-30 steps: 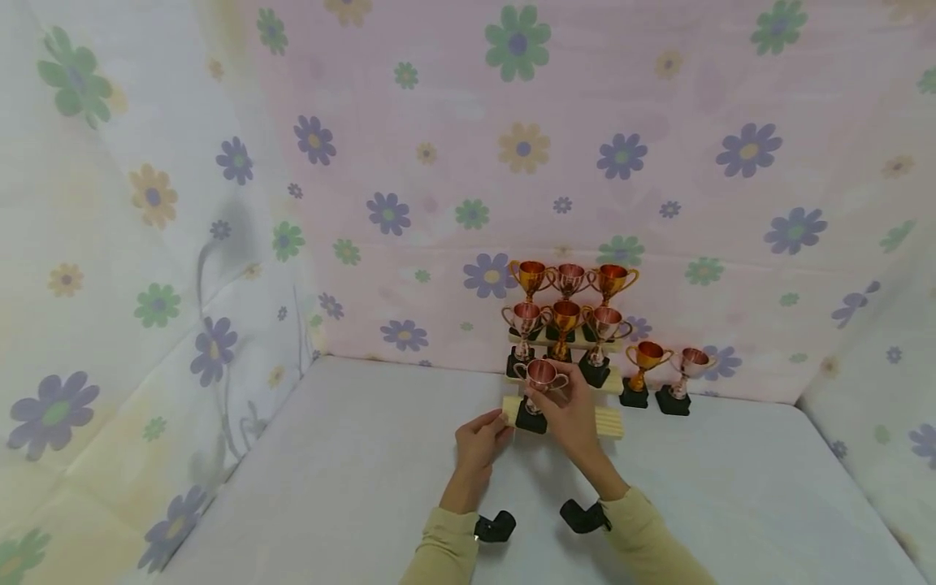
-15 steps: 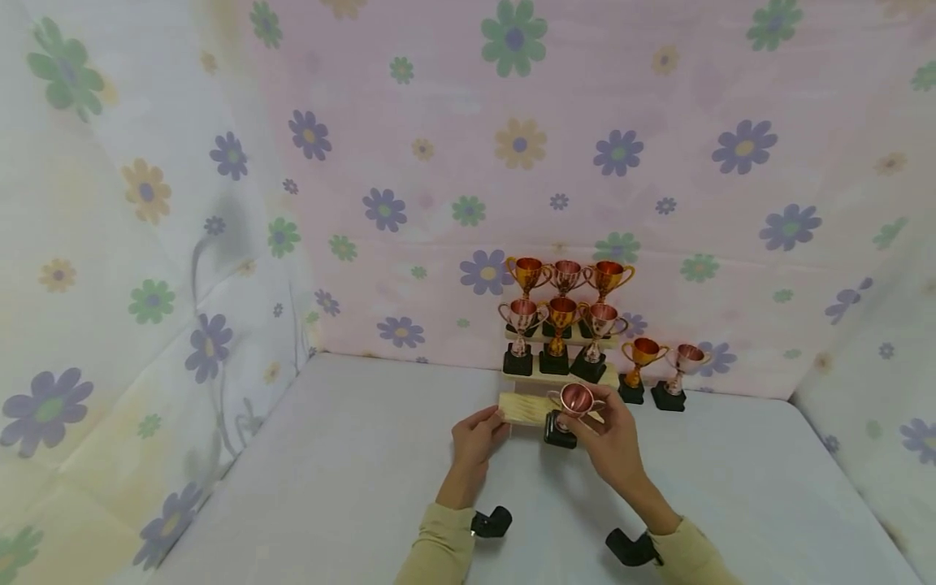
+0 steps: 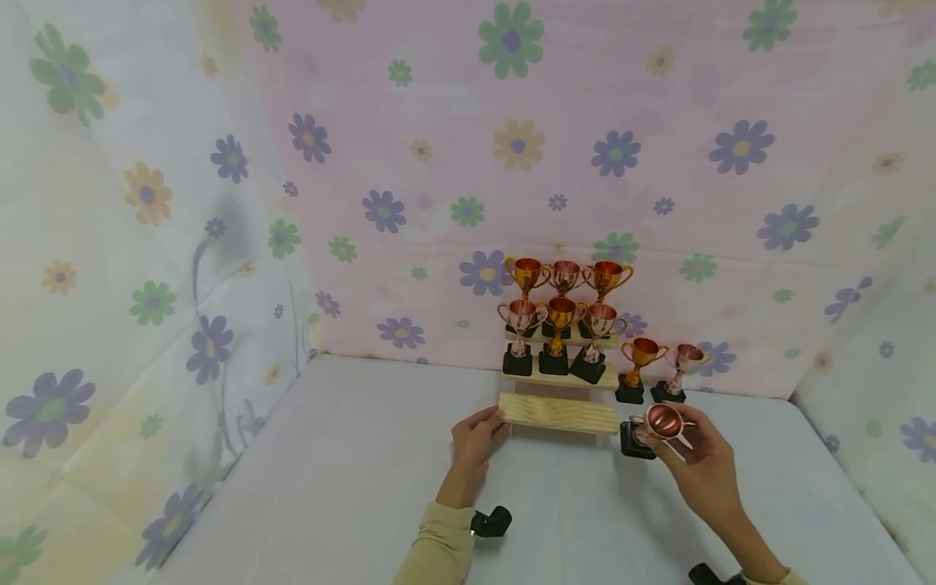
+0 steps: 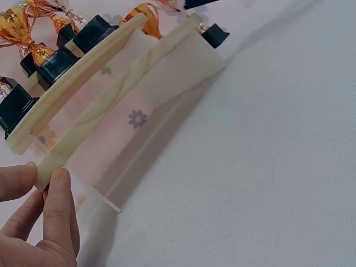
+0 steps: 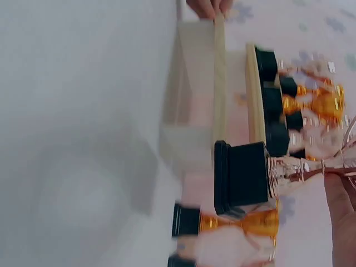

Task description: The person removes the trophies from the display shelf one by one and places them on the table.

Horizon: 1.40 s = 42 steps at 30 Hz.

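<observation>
My right hand (image 3: 704, 465) holds a rose-coloured trophy cup (image 3: 664, 422) on a black base, just right of a tiered wooden stand. In the right wrist view the trophy's black base (image 5: 242, 175) hangs above the table. At the stand's left end, my left hand (image 3: 475, 443) pinches the edge of the lowest wooden step (image 3: 559, 413), thumb above and fingers below, as the left wrist view shows. That step is bare. Three trophies (image 3: 561, 321) stand on the middle step, and three more (image 3: 528, 276) stand on the top step behind them.
A gold trophy (image 3: 642, 357) and a rose-coloured trophy (image 3: 687, 361) stand on the table right of the stand, near the back wall. White cloth covers the table (image 3: 351, 471). Flower-printed fabric (image 3: 409, 97) encloses the back and sides.
My right hand has lifted the rose-coloured trophy off the lowest step and carried it right, past the stand's end. The left hand has kept its grip on the step.
</observation>
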Tool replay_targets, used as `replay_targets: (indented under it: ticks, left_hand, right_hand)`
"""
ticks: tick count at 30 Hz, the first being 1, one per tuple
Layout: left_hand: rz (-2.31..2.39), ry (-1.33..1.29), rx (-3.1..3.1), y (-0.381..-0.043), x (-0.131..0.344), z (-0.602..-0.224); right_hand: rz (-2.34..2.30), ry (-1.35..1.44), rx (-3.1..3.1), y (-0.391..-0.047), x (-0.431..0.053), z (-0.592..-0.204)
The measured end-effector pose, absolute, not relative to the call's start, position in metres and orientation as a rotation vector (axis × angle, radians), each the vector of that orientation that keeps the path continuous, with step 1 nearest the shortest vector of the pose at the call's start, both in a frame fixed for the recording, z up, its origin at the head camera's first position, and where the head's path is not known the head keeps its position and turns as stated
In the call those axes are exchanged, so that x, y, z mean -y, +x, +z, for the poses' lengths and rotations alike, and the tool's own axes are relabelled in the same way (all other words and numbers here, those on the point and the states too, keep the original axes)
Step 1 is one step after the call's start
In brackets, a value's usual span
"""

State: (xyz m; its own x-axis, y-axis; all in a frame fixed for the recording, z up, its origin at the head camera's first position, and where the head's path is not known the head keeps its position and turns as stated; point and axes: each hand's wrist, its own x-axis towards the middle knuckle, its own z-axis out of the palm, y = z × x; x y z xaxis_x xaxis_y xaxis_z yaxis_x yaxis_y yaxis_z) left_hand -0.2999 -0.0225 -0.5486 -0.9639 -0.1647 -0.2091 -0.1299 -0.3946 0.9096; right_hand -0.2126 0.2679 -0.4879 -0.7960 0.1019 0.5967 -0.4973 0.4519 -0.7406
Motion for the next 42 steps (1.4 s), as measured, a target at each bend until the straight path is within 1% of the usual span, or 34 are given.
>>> replay_targets:
  ticks: [4,10,16,19,26,34,42]
  left_hand:
    - [-2.564,0.411,1.708,-0.299,0.023,-0.550]
    - [-2.582,0.418,1.698,-0.301,0.022,-0.552]
    - [-2.588,0.427,1.699,-0.302,0.021,-0.551]
    - [-2.588,0.420,1.702,-0.303,0.021,-0.551]
    - [-2.613,0.440,1.678,-0.303,0.022,-0.550]
    - [-2.610,0.447,1.695,-0.304,0.024,-0.551]
    - [-2.612,0.439,1.697,-0.301,0.023,-0.551]
  right_hand:
    - [1.283,0.252,2.181,-0.209,-0.301,-0.488]
    - [1.295,0.204,2.179,-0.212,-0.350,-0.491]
    - [1.414,0.261,2.161,-0.227,-0.395,-0.496]
    - [1.411,0.230,2.228,-0.237,-0.410,-0.495]
    - [1.365,0.072,2.429,-0.263,-0.430,-0.492]
    - [1.477,0.124,2.417,-0.295,-0.445,-0.492]
    - [1.497,0.061,2.497,-0.311,-0.454,-0.496]
